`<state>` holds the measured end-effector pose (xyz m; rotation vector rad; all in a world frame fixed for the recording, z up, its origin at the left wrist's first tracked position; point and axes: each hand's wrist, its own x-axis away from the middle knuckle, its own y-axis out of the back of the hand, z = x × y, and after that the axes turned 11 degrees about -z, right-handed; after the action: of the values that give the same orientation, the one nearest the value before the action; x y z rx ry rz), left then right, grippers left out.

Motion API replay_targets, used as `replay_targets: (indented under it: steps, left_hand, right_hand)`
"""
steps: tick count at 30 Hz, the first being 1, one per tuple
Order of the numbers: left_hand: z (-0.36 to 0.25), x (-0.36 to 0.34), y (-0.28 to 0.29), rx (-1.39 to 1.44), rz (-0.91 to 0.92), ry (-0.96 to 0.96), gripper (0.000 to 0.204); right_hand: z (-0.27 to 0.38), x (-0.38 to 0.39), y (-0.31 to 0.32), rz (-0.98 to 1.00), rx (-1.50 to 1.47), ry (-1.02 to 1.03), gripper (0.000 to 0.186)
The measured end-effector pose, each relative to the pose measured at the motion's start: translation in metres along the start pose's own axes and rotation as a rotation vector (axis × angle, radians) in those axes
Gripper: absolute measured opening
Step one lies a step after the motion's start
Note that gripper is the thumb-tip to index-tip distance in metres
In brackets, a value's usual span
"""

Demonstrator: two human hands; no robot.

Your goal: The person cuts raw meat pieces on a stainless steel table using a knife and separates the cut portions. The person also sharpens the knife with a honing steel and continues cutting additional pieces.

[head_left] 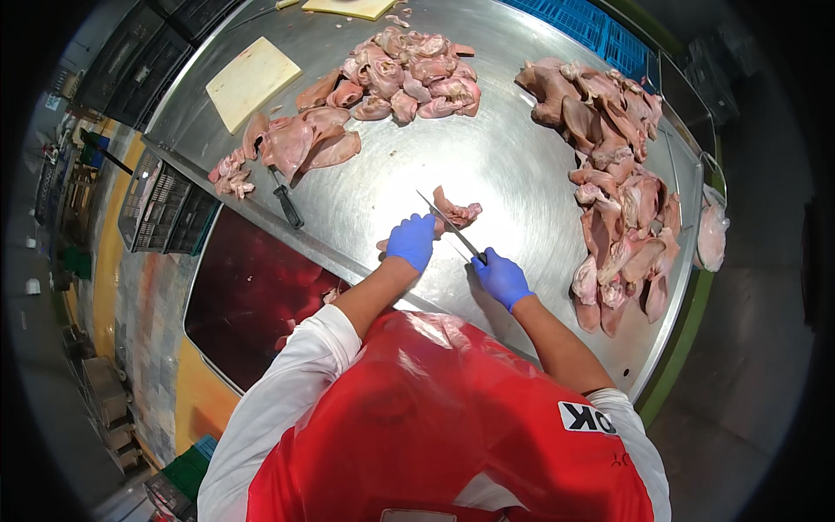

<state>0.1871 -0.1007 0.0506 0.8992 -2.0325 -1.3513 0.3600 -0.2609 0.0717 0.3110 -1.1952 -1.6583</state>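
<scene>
My left hand [412, 241], in a blue glove, is closed on a pink pig's ear on the steel table; part of the ear shows beside the fingers. My right hand [502, 277], gloved the same way, grips the black handle of a knife. The knife's blade [450, 226] points away and to the left, lying across the meat just right of my left hand. Beyond the blade rests a darker pink trimmed piece [461, 211]. Whether the blade has cut through cannot be seen.
Pig's ears lie in a big heap [622, 191] on the right, another heap [409, 74] at the far side, and a smaller one [304, 139] at left. A black-handled knife [285, 200] and a cream cutting board [252, 83] lie left. Below the table's left edge stands a dark red tub [252, 296].
</scene>
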Motion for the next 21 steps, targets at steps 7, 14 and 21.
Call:
replay_targets:
  steps: [7,14,21]
  left_hand:
    - [-0.004,0.012,0.011,-0.038,-0.009,-0.149,0.029]
    - [0.003,0.004,0.011,-0.027,-0.001,-0.148,0.018]
    - [0.012,0.005,0.004,-0.062,-0.025,-0.148,0.022]
  right_hand:
    - [-0.023,0.012,0.015,0.087,0.067,-0.002,0.040]
    - [0.001,-0.032,-0.023,0.033,-0.014,0.051,0.040]
    - [0.026,-0.056,-0.032,0.061,-0.042,0.057,0.046]
